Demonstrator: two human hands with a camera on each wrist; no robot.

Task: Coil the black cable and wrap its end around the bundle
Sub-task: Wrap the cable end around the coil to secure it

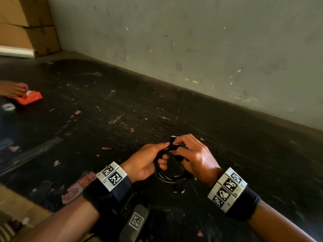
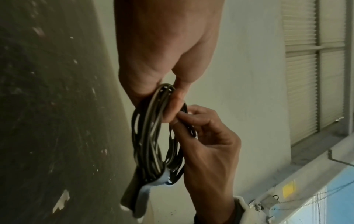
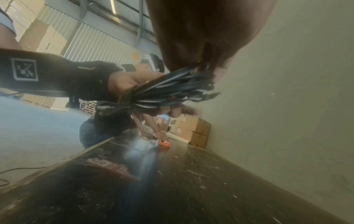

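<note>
The black cable (image 1: pixel 161 173) is gathered into a small coil of several loops, held just above the dark table (image 1: pixel 122 105). My left hand (image 1: pixel 148 161) grips the coil's left side, thumb and fingers curled round the strands. My right hand (image 1: pixel 192 154) pinches the coil's top, where a plug end (image 1: pixel 173 139) sticks up past the fingers. In the left wrist view the coil (image 2: pixel 151 136) hangs from my left hand (image 2: pixel 164 84), and my right hand (image 2: pixel 203 133) pinches the strands. A connector (image 2: pixel 132 191) dangles below. The right wrist view shows the bunched cable (image 3: pixel 172 89) close up.
An orange tape dispenser (image 1: pixel 28 97) sits at the far left with another person's hand (image 1: pixel 12 88) on it, and a tape roll (image 1: pixel 8 107) lies beside it. Cardboard boxes (image 1: pixel 33 23) are stacked in the back left corner. A grey wall (image 1: pixel 209 49) borders the table's far edge.
</note>
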